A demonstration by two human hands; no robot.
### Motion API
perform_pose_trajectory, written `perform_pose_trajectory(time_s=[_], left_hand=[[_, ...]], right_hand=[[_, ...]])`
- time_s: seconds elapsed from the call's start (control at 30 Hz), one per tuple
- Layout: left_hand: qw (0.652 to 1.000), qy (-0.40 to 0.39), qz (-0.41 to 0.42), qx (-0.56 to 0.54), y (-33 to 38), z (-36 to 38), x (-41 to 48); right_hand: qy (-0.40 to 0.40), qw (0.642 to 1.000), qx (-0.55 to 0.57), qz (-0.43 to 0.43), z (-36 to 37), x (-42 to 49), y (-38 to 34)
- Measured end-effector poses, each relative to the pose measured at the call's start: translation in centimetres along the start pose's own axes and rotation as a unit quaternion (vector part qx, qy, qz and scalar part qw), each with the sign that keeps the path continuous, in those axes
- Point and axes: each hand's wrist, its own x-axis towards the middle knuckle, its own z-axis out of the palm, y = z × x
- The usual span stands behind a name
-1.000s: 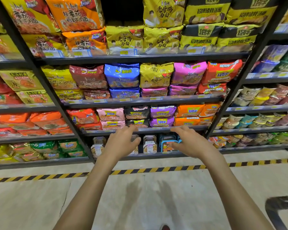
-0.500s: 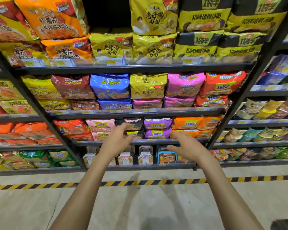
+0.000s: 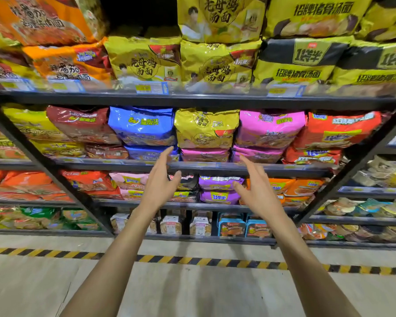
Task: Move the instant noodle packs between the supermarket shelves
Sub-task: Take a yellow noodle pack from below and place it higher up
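Note:
Black metal shelves (image 3: 192, 100) hold stacked instant noodle multipacks. On the second shelf a yellow pack (image 3: 206, 128) lies on a pink pack (image 3: 205, 154), with a blue pack (image 3: 142, 125) to its left and a larger pink pack (image 3: 270, 129) to its right. My left hand (image 3: 161, 184) and my right hand (image 3: 256, 187) are raised in front of that shelf's edge, palms facing each other, fingers spread, holding nothing. Their fingertips reach just below the yellow pack and touch no pack.
The top shelf carries big yellow packs (image 3: 144, 62) with a dark gap (image 3: 137, 12) above them. Purple packs (image 3: 220, 189) and orange ones sit a shelf lower, cup noodles (image 3: 232, 227) at the bottom. A yellow-black floor stripe (image 3: 192, 259) runs along the shelving.
Both hands have risen from the lower shelves to the second shelf's edge, and the view has moved closer and tilted upward. The hands still hold nothing.

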Motion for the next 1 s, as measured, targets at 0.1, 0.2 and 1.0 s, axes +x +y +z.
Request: perform_pose_trajectory(time_s=[0.1, 0.2, 1.0], left_hand=[[0.999, 0.009, 0.034, -0.014, -0.4, 0.7, 3.4], [0.998, 0.025, 0.042, -0.036, -1.4, 1.8, 6.2], [0.955, 0.162, 0.165, -0.183, -8.6, 11.7, 15.8]], right_hand=[[0.033, 0.999, 0.01, -0.017, 0.6, 3.4, -0.2], [0.054, 0.998, 0.026, -0.027, 2.1, 6.1, -0.6], [0.263, 0.936, 0.175, -0.156, 11.2, 17.4, 4.8]])
